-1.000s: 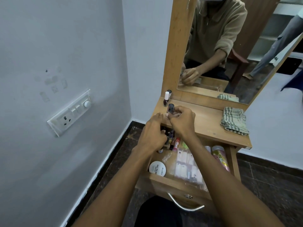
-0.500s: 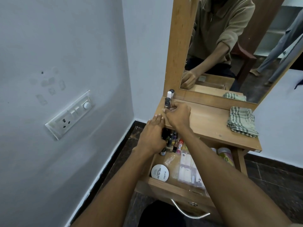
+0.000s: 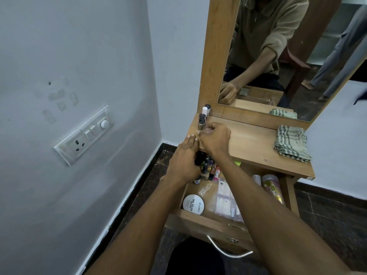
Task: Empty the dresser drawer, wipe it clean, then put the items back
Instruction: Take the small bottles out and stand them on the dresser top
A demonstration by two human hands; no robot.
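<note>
The wooden dresser drawer [image 3: 208, 221] is pulled open below me. It holds a round white nail polish remover tub [image 3: 193, 204], a clear packet [image 3: 226, 201], two cans [image 3: 272, 187] and a cluster of small bottles [image 3: 210, 171] at the back left. A black-capped nail polish bottle [image 3: 202, 122] stands at the left end of the dresser top [image 3: 254, 147]; my right hand [image 3: 216, 139] pinches its base. Behind it stand two more small bottles [image 3: 205, 111]. My left hand [image 3: 184, 161] hovers over the bottle cluster, fingertips at the top's edge; a dark bottle shows under its palm.
A folded checked cloth [image 3: 292, 143] lies at the right end of the dresser top. The mirror [image 3: 278, 56] rises behind the top. A grey wall with a switch panel [image 3: 83, 135] runs close on the left. The drawer's metal handle [image 3: 226, 253] juts toward me.
My right hand has carried the black-capped bottle back to the left rear of the top and stood it by the other bottles. My left hand stayed over the drawer's back left.
</note>
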